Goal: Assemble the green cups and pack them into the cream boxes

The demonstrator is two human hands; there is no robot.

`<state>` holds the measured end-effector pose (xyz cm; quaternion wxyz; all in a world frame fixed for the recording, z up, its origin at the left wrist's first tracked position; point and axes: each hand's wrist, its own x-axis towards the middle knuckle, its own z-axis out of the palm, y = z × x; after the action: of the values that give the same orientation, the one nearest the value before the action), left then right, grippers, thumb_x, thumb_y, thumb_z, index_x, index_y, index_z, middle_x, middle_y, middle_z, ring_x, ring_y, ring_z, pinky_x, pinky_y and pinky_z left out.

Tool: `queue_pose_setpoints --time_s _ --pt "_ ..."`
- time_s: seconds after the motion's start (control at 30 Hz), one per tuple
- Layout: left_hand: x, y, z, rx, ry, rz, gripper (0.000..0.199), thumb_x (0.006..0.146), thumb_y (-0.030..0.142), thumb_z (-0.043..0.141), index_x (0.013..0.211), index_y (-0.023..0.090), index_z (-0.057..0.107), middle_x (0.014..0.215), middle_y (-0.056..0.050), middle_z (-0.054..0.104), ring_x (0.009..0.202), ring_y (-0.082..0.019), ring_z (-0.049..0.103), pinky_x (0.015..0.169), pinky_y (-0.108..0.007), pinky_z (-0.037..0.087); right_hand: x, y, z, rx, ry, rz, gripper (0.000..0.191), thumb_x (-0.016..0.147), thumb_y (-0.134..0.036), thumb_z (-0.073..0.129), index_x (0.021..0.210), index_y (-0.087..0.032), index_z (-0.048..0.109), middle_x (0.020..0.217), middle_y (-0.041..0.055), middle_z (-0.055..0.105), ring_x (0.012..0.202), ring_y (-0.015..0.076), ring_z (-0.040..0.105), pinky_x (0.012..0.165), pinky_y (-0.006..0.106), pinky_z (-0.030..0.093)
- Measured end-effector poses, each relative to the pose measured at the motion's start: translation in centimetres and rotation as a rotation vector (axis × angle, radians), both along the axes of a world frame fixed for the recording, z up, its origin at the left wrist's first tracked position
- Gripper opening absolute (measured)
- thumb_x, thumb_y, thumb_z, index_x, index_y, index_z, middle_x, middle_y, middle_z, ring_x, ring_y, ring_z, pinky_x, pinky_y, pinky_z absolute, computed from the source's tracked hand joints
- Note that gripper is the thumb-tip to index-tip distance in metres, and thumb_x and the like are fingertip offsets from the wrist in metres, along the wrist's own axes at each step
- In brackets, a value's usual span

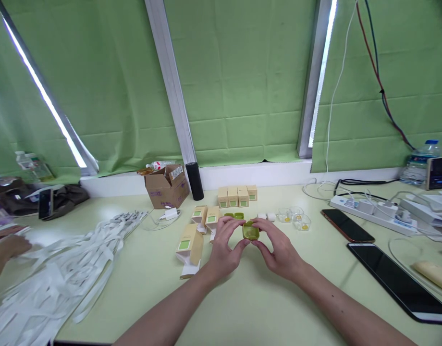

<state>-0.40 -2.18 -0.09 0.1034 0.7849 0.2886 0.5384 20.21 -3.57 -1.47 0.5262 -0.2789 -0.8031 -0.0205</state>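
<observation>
A small square olive-green container (251, 231) is held between both hands above the table. My left hand (225, 247) pinches its left side with thumb and fingers. On its right side, my right hand (277, 246) grips it in the same way. Just behind the hands sit more green pieces (238, 216), partly hidden by my left fingers. White round pieces (266, 216) lie beyond my right hand, close to several clear cups (295, 216) with yellow bits inside. Left of my left hand, an opened tan carton (190, 244) lies near other opened cartons (205, 215).
Several closed tan boxes (237, 196) stand in a row at the back. A cardboard box (167, 186) and black cylinder (195, 181) are back left. White straps (73, 269) pile up at left, beside another person's hand (12, 245). Phones (347, 225), a tablet (401, 281) and a power strip (374, 214) lie right.
</observation>
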Motion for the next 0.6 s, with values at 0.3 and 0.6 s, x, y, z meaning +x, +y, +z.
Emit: queue_pose_setpoints --time_s 0.3,0.6 --pt "0.04 0.57 -0.24 -0.215 -0.124 0.046 0.024 0.096 0.043 0.068 0.101 0.02 0.073 0.098 -0.009 0.071 0.093 -0.023 0.068 0.085 -0.037 0.056 -0.39 -0.15 0.18 -0.047 0.004 0.016 0.057 0.099 -0.011 0.05 0.153 -0.028 0.039 0.143 0.0164 0.063 0.111 0.0279 0.072 0.084 0.046 0.067" --pt "0.41 0.38 0.15 -0.463 -0.172 -0.013 0.04 0.095 0.054 0.064 0.076 0.018 0.067 0.07 -0.003 0.073 0.065 -0.017 0.069 0.068 -0.029 0.054 -0.51 0.14 -0.33 -0.127 0.062 0.048 0.055 0.098 -0.008 0.051 0.149 -0.03 0.049 0.134 0.015 0.063 0.081 0.0199 0.07 0.084 0.046 0.067"
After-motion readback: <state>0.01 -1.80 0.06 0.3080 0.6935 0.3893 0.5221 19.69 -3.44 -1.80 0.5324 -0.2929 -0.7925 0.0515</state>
